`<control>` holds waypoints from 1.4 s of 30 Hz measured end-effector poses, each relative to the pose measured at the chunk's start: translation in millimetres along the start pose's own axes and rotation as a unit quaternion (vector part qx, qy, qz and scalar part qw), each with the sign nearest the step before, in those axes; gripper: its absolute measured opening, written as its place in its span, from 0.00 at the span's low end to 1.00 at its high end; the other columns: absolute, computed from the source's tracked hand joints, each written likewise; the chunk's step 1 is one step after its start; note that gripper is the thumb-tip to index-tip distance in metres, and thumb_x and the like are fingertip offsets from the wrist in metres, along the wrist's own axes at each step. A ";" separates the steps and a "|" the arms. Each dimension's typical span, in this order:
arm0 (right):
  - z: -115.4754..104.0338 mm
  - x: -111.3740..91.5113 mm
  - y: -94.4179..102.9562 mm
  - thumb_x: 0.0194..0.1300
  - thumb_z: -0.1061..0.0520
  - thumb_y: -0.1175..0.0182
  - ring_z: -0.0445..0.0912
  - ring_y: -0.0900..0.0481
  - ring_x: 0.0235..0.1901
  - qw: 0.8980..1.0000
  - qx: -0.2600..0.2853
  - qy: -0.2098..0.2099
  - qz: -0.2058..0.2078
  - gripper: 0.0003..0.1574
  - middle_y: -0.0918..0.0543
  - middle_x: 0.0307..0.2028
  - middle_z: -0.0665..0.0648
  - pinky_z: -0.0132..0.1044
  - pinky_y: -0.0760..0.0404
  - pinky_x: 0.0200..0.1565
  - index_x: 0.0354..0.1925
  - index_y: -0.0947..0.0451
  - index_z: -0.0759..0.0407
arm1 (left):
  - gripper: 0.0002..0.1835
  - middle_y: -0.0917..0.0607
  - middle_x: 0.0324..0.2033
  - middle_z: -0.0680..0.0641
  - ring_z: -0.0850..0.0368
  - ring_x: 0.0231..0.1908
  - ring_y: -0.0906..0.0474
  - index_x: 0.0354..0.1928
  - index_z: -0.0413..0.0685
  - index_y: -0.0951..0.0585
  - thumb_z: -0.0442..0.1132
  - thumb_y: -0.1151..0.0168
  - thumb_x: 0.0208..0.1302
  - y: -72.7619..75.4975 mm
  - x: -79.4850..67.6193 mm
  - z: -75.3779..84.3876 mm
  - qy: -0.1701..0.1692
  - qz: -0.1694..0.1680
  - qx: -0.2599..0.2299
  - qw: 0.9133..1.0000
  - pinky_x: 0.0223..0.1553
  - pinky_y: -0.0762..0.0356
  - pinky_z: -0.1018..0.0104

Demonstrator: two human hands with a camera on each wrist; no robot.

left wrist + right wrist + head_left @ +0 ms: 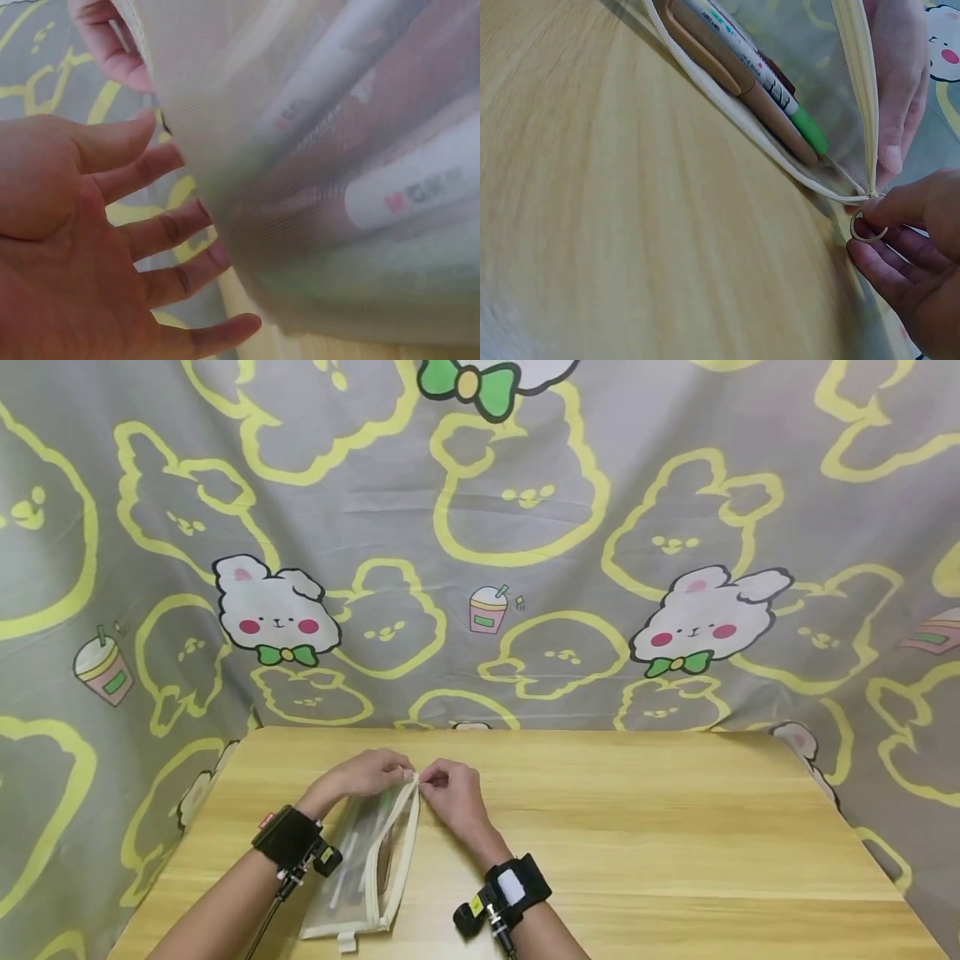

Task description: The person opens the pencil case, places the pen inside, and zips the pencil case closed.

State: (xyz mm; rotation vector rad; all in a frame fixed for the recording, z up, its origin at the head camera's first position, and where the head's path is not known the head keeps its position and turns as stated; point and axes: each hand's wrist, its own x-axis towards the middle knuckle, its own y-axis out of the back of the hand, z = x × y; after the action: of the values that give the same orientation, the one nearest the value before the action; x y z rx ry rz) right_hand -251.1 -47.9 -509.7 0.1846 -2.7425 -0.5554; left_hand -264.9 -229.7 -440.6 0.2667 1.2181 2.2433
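Observation:
A translucent mesh pencil case (352,852) with cream trim stands tilted on the table, its zip parted along the side. My right hand (453,793) pinches the ring-shaped zip pull (868,226) at the far corner between thumb and fingers. Beside that corner is my left hand (112,217), its fingers spread and fairly straight, fingertips at the mesh edge. Through the opening show a brown pen (780,124) and a white marker with a green end (808,129). White pens (409,191) with printed lettering show blurred through the mesh.
The wood-grain table (637,843) stretches to the right of the case. A grey curtain (555,585) with cartoon rabbits and yellow outlines hangs behind and at both sides. A small fabric tab (347,942) sticks out at the case's near end.

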 end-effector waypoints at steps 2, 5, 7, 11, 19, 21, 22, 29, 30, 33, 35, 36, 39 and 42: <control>-1.6 0.0 -2.0 0.54 0.68 0.31 0.40 0.16 0.28 1.000 0.001 0.010 -0.005 0.04 0.13 0.27 0.54 0.30 0.14 0.32 0.27 0.16 0.62 | 0.09 0.15 0.33 0.42 0.54 0.33 0.23 0.39 0.39 0.17 0.32 0.47 0.72 -0.9 -0.2 -1.0 0.005 0.000 -0.011 1.000 0.36 0.23 0.56; -5.0 2.2 -3.2 0.55 0.69 0.32 0.40 0.16 0.28 1.000 -0.002 0.022 -0.004 0.05 0.13 0.26 0.54 0.29 0.15 0.31 0.26 0.16 0.62 | 0.07 0.21 0.25 0.47 0.59 0.26 0.30 0.35 0.40 0.20 0.30 0.47 0.71 -1.8 1.1 -4.5 0.007 0.012 -0.021 1.000 0.29 0.30 0.63; -6.9 4.0 -2.5 0.54 0.69 0.33 0.39 0.16 0.28 1.000 -0.006 0.027 -0.002 0.05 0.13 0.26 0.53 0.29 0.15 0.31 0.26 0.16 0.62 | 0.08 0.24 0.24 0.49 0.60 0.25 0.31 0.33 0.40 0.21 0.29 0.47 0.70 -1.9 3.3 -6.6 -0.001 0.022 -0.028 0.999 0.28 0.32 0.65; -8.6 6.0 0.7 0.53 0.69 0.33 0.39 0.16 0.27 0.999 -0.020 0.032 -0.007 0.06 0.13 0.25 0.52 0.29 0.15 0.31 0.26 0.16 0.60 | 0.09 0.26 0.23 0.49 0.59 0.26 0.31 0.30 0.40 0.22 0.29 0.46 0.70 -1.7 7.4 -7.7 -0.015 0.035 -0.036 0.999 0.30 0.32 0.65; -10.7 -3.1 4.6 0.52 0.69 0.33 0.36 0.18 0.27 0.999 -0.029 0.022 -0.030 0.07 0.14 0.25 0.50 0.28 0.15 0.32 0.25 0.16 0.59 | 0.09 0.23 0.25 0.46 0.54 0.29 0.29 0.28 0.40 0.21 0.28 0.45 0.69 -8.6 9.8 -7.6 -0.008 0.051 -0.041 0.998 0.33 0.29 0.61; -11.5 -7.3 5.7 0.52 0.69 0.33 0.36 0.17 0.27 0.999 -0.026 0.019 -0.037 0.06 0.13 0.25 0.50 0.28 0.15 0.33 0.25 0.16 0.59 | 0.09 0.22 0.25 0.46 0.55 0.29 0.29 0.28 0.40 0.21 0.28 0.45 0.69 -10.9 10.5 -7.1 -0.002 0.054 -0.039 0.998 0.33 0.29 0.61; -11.9 -9.4 6.3 0.52 0.69 0.33 0.36 0.17 0.27 0.999 -0.025 0.021 -0.039 0.06 0.13 0.25 0.50 0.28 0.15 0.32 0.25 0.16 0.59 | 0.09 0.22 0.25 0.45 0.55 0.28 0.29 0.29 0.40 0.21 0.28 0.45 0.69 -11.9 10.8 -6.8 0.001 0.055 -0.038 0.998 0.33 0.29 0.61; -16.0 -26.9 10.6 0.52 0.69 0.33 0.34 0.19 0.26 0.996 -0.010 0.024 -0.087 0.07 0.14 0.24 0.48 0.26 0.16 0.31 0.25 0.15 0.59 | 0.09 0.21 0.25 0.46 0.57 0.27 0.30 0.29 0.43 0.21 0.30 0.44 0.69 -18.9 13.2 -5.9 0.032 0.056 -0.027 0.998 0.33 0.28 0.62; -16.7 -30.1 11.0 0.53 0.69 0.33 0.34 0.19 0.26 0.995 -0.005 0.023 -0.098 0.07 0.14 0.24 0.48 0.26 0.16 0.31 0.25 0.15 0.59 | 0.09 0.21 0.25 0.47 0.57 0.27 0.29 0.29 0.43 0.21 0.31 0.44 0.70 -19.4 13.1 -5.8 0.036 0.055 -0.028 0.997 0.33 0.28 0.61; -19.8 -39.5 11.8 0.52 0.70 0.33 0.34 0.19 0.26 0.992 0.004 0.032 -0.124 0.07 0.14 0.24 0.48 0.24 0.17 0.31 0.25 0.15 0.59 | 0.09 0.20 0.26 0.47 0.57 0.27 0.29 0.29 0.43 0.21 0.31 0.45 0.70 -19.6 12.8 -5.2 0.042 0.055 -0.031 0.997 0.33 0.28 0.61; -22.5 -45.4 12.1 0.51 0.70 0.32 0.33 0.20 0.25 0.989 0.002 0.048 -0.138 0.08 0.14 0.24 0.48 0.23 0.17 0.31 0.24 0.16 0.59 | 0.10 0.20 0.26 0.46 0.56 0.27 0.29 0.29 0.43 0.21 0.31 0.45 0.70 -19.6 12.8 -5.6 0.042 0.057 -0.034 0.997 0.32 0.28 0.61; -23.8 -48.2 12.0 0.50 0.71 0.32 0.33 0.20 0.25 0.988 0.002 0.058 -0.143 0.08 0.14 0.24 0.48 0.22 0.17 0.31 0.24 0.16 0.59 | 0.10 0.21 0.26 0.46 0.56 0.27 0.29 0.29 0.43 0.22 0.31 0.45 0.70 -19.8 13.0 -6.4 0.041 0.059 -0.035 0.997 0.32 0.29 0.62; -27.3 -56.7 11.6 0.49 0.71 0.32 0.31 0.21 0.24 0.985 -0.003 0.079 -0.156 0.08 0.15 0.23 0.47 0.20 0.19 0.29 0.23 0.16 0.59 | 0.10 0.23 0.24 0.47 0.57 0.25 0.31 0.28 0.43 0.22 0.31 0.46 0.71 -21.4 13.2 -9.6 0.040 0.057 -0.037 0.997 0.30 0.31 0.64; -30.0 -65.2 11.6 0.49 0.71 0.32 0.29 0.23 0.22 0.981 -0.004 0.088 -0.171 0.09 0.15 0.22 0.46 0.18 0.20 0.27 0.23 0.16 0.58 | 0.11 0.25 0.23 0.47 0.57 0.24 0.32 0.28 0.43 0.23 0.31 0.46 0.71 -23.2 13.0 -12.8 0.042 0.052 -0.043 0.997 0.29 0.32 0.65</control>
State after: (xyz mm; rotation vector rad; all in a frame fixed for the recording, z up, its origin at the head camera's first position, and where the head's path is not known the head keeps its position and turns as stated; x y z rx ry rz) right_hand -180.4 -35.5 -498.5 0.6785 -2.5481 -0.6053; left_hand -272.2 -221.6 -468.0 0.2094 1.1703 2.4127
